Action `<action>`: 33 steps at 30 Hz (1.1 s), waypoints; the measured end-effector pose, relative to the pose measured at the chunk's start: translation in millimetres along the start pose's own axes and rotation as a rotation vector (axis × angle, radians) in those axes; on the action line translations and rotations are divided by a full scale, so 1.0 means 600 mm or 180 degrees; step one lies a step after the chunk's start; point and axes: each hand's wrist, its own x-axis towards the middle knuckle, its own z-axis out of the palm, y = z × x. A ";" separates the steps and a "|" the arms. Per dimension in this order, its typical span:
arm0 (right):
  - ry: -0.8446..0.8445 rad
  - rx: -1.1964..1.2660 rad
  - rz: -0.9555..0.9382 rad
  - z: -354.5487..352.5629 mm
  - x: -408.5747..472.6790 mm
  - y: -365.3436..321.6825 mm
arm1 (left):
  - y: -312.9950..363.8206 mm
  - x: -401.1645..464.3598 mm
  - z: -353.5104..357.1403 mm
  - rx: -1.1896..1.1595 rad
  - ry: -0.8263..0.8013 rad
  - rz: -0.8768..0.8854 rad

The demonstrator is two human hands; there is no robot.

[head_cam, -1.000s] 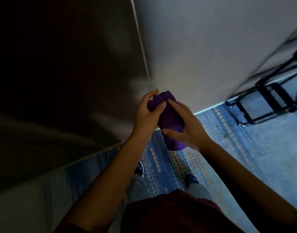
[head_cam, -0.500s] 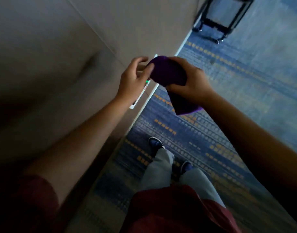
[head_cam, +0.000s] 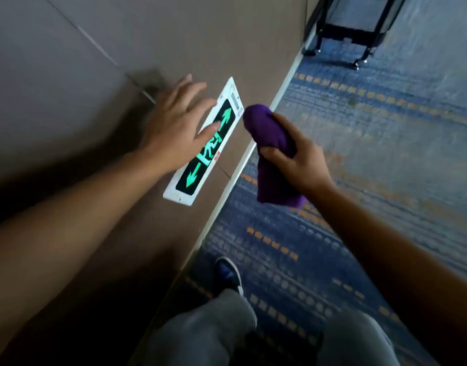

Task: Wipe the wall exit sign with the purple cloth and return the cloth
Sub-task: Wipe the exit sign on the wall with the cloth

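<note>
Wall (head_cam: 68, 62): brown panels, filling the left of the frame.
Carpet (head_cam: 372, 180): blue with orange dashes, right side.
Cart (head_cam: 359, 25): black frame on wheels, upper right; whether anything lies in it cannot be told.
Exit sign (head_cam: 200, 165): low on the wall, centre frame, white rim, green arrows lit.
Cloth (head_cam: 269, 143): purple, bunched, just right of the sign's upper end.
Left hand (head_cam: 174, 128): spread wide, flat on the wall, thumb across the sign.
Right hand (head_cam: 298, 159): gripped around the cloth.

Wall (head_cam: 100, 35): brownish panels with thin seams.
Skirting (head_cam: 256, 146): pale strip along the wall's foot.
Floor (head_cam: 385, 143): blue carpet, orange dashes.
Cart (head_cam: 359, 25): black-framed, on castors, near the wall.
</note>
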 end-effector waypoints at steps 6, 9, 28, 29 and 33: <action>0.0006 0.0652 -0.0358 0.171 0.026 0.142 | -0.076 -0.003 0.104 0.0843 0.0337 0.0188; -0.0086 0.0863 -0.0542 0.215 0.040 0.175 | -0.086 -0.009 0.110 0.1262 0.0249 0.0359; 0.0824 0.1465 -0.0165 0.310 0.073 0.126 | -0.105 -0.110 0.059 0.2242 0.0665 0.0235; 0.0904 0.1395 -0.0070 0.309 0.080 0.130 | -0.113 -0.107 0.059 0.2180 0.0707 0.0414; 0.1045 0.1393 0.0184 0.304 0.115 0.156 | -0.140 -0.067 0.050 0.2177 0.0853 0.0877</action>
